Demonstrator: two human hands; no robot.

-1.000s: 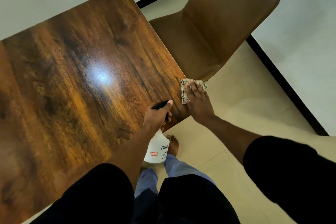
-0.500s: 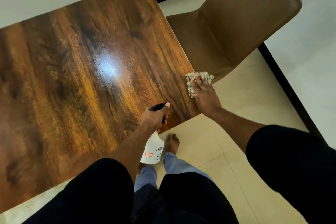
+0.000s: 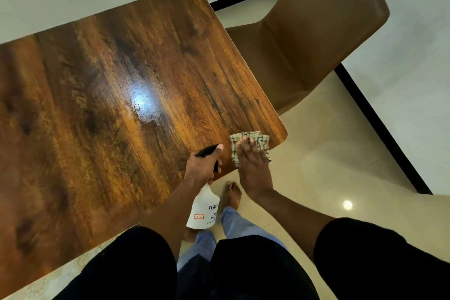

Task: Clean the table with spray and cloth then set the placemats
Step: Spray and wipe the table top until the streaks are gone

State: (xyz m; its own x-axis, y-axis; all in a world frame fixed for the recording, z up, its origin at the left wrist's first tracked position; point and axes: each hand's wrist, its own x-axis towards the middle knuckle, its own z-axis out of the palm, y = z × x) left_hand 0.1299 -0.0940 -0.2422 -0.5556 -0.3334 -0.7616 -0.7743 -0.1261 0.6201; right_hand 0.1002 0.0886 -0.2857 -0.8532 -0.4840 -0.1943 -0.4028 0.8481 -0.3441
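The left hand gripped the neck of a white spray bottle at lower centre of the frame, its fingers curled round the black trigger head and the thumb lying along the top. The bottle's body hung below the bench edge while the nozzle pointed up and left across the wood, which looked like a hold chosen to keep the spray aimed at the surface without setting the bottle down.

Just right of it, the right hand lay flat on a checked cloth, fingers straight and close together, pressing it onto the bench near the rounded corner at right centre. The cloth appeared folded into a small pad, part of it over the edge. A flat palm spreads the pressure, so this read as a wiping hold, not a carrying one.

A bright wet-looking patch sat at the middle of the bench, well apart from the cloth; it seemed to be sprayed liquid under a light reflection, though I could not tell for certain. Most of the wood probably remained to be wiped.

No placemats were in view, so that part was judged not yet begun. A brown chair stood in the upper right of the frame, its seat beside the bench edge.
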